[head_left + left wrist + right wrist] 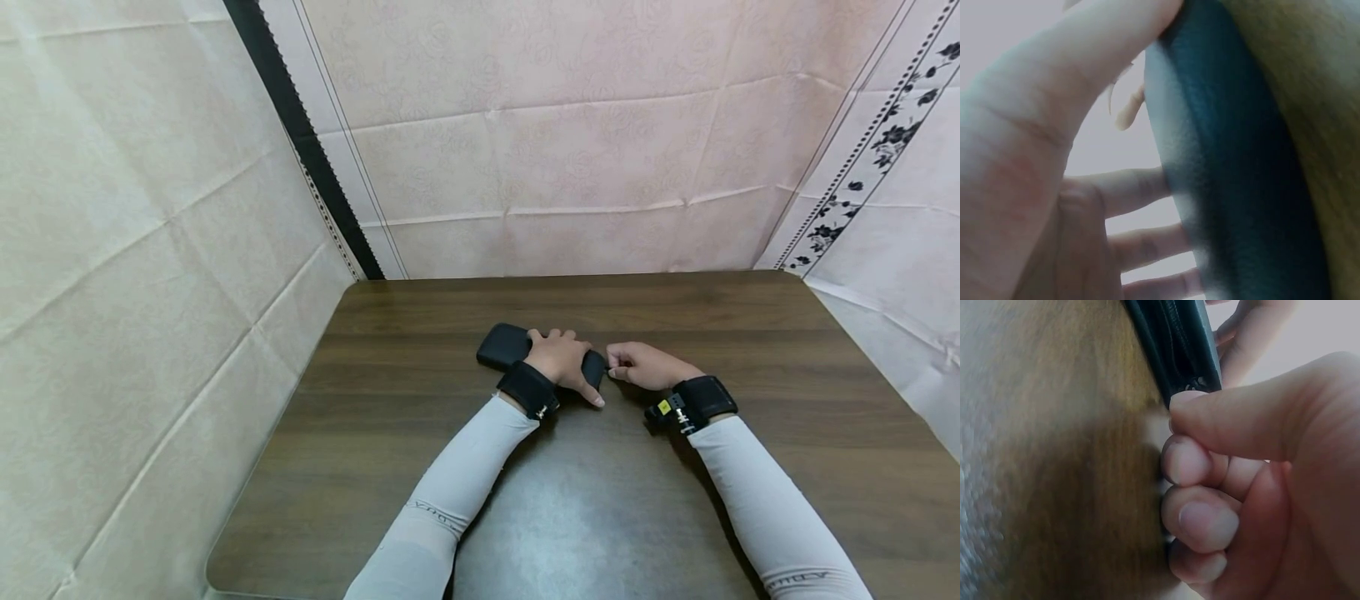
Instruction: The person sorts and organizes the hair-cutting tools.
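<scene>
A black zippered case (504,346) lies on the wooden table, slanting down to the right in the head view. My left hand (558,360) rests across its right half with straight, spread fingers, the thumb pointing right along the near side. In the left wrist view those fingers (1147,244) touch the top of the case (1222,150). My right hand (651,365) is at the case's right end, its fingers curled. Thumb and index finger pinch the zipper pull, which they mostly hide. Next to the thumb tip, the right wrist view shows the metal slider (1196,382) and the zipper teeth (1175,325).
The brown table (360,467) has rounded corners. Pale patterned cloth (570,167) hangs behind it and along both sides. Each wrist wears a black strap (529,389), and white sleeves (780,508) cover the forearms.
</scene>
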